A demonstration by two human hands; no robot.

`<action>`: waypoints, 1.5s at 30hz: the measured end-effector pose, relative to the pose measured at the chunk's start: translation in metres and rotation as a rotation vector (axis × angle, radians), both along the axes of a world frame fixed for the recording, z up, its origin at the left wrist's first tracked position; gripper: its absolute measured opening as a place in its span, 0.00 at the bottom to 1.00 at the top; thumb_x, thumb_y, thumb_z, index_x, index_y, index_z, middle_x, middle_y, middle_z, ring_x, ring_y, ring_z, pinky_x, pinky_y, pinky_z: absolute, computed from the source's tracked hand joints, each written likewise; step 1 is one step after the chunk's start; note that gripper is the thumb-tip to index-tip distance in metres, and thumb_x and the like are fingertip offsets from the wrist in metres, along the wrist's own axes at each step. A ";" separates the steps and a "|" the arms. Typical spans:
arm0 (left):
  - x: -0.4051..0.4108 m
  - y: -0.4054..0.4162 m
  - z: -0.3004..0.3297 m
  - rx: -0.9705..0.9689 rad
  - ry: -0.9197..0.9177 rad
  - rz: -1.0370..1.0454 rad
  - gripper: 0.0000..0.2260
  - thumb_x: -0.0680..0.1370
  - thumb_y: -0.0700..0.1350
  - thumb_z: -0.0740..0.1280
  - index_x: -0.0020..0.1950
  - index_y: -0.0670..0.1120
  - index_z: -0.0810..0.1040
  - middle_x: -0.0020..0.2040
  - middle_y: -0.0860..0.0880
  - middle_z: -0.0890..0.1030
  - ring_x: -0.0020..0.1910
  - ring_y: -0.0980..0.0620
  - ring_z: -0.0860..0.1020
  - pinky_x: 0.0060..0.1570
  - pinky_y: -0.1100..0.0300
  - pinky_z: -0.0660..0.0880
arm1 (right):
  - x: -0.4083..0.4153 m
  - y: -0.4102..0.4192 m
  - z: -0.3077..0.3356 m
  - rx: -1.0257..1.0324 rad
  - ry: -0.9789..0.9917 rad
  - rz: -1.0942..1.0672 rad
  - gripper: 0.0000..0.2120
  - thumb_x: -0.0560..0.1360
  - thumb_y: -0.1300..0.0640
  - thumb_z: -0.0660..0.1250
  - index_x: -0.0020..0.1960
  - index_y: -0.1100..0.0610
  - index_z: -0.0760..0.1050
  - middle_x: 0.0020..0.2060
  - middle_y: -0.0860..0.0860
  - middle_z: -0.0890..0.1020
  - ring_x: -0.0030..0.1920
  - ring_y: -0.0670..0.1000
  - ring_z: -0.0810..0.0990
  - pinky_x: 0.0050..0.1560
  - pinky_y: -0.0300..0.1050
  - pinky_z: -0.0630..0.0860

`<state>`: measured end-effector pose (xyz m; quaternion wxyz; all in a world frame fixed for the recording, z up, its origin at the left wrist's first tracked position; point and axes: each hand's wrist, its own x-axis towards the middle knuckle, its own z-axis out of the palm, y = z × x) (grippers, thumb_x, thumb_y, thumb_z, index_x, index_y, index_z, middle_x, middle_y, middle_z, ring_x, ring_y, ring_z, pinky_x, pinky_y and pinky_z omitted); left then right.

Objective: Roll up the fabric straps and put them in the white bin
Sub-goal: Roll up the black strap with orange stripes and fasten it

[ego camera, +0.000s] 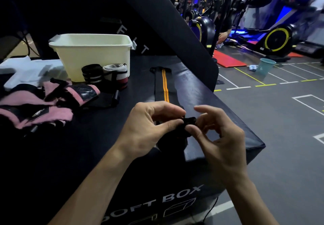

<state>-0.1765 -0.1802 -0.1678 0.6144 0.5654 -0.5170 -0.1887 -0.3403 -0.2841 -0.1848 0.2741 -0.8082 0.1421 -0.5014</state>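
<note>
Strap (164,84), black woven fabric with twin orange centre stripes, lies flat on the matte black padded table (201,91), long axis running straight away from the hands. Its near end is a small dark roll pinched from both sides: left hand (149,128) grasping with curled fingers and thumb, right hand (219,133) nipping with thumb and forefinger, remaining fingers arched. White bin (91,56), smooth rectangular plastic, stands well beyond, to the left; two rolled straps (105,75) touch its front wall.

Woven cloth strap (165,86) lies on matt leatherette box (201,91); bin (91,56) smooth plastic.
</note>
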 end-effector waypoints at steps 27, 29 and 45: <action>0.001 0.006 -0.001 -0.022 0.108 0.025 0.13 0.69 0.42 0.78 0.53 0.45 0.85 0.45 0.48 0.88 0.48 0.50 0.87 0.52 0.58 0.82 | -0.001 -0.008 0.001 0.427 0.034 0.194 0.06 0.71 0.56 0.77 0.48 0.52 0.84 0.41 0.52 0.87 0.41 0.51 0.86 0.44 0.46 0.81; 0.001 0.005 -0.002 -0.033 0.136 0.017 0.13 0.68 0.42 0.78 0.51 0.45 0.86 0.45 0.47 0.88 0.47 0.49 0.87 0.50 0.62 0.81 | -0.001 -0.007 0.002 0.470 -0.004 0.218 0.06 0.70 0.57 0.77 0.47 0.55 0.84 0.39 0.52 0.87 0.38 0.46 0.84 0.39 0.37 0.77; -0.008 0.006 -0.005 -0.056 -0.086 0.010 0.06 0.74 0.38 0.77 0.50 0.43 0.87 0.45 0.50 0.88 0.46 0.52 0.87 0.51 0.62 0.80 | -0.001 -0.012 -0.007 0.483 -0.032 0.371 0.06 0.76 0.59 0.70 0.49 0.48 0.80 0.49 0.55 0.87 0.53 0.54 0.86 0.57 0.46 0.80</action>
